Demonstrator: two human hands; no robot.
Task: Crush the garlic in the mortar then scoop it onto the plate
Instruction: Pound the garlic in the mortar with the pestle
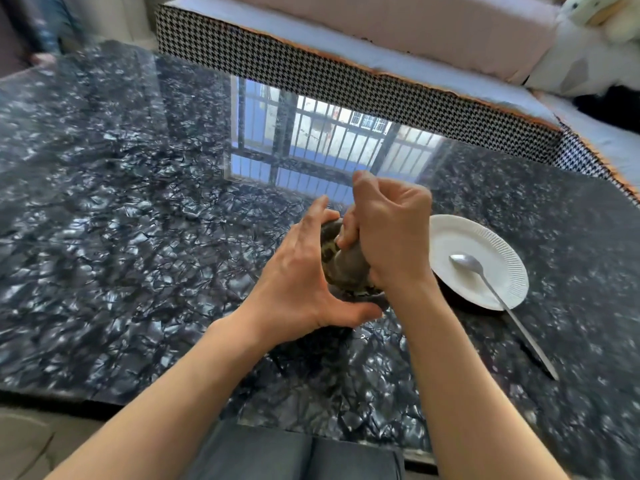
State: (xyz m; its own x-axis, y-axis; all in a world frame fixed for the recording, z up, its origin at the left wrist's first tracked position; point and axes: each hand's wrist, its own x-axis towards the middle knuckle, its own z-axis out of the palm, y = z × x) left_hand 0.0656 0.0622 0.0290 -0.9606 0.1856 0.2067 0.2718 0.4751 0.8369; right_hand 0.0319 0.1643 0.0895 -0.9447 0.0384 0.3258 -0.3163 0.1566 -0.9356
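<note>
Head view only. Left hand (298, 282) cupped round the near and left wall of the mortar (346, 271), fingers (317, 216) curved along the rim and thumb under the near side: by the look of it, a brace against sliding on the slick bench (138, 202). Right hand (388, 233) fisted on the pestle (349, 261), fingers clamped tight, wrist above the bowl, pestle tilted into the hollow; a grip fit for pressing down and grinding. Garlic mostly hidden by hands and pestle; only pale speckled bits at the bowl's inner wall, too blurred to judge how crushed. Crushing step probably in hand, scooping not yet begun.

Plate (453, 233) just right of the mortar, touching or nearly so, white and fluted, no garlic on it. Spoon (485, 278) with bowl resting in the plate, handle running off the rim onto the bench toward the near right: ready within reach of the right hand for the scoop.

Bench dark, glossy, marbled, with a barred window mirrored in it. Beyond, a sofa (346, 74) with houndstooth edging and pale cushions; plush toy (595, 12) at the far right corner. Dark trousers (294, 455) at the bottom edge.
</note>
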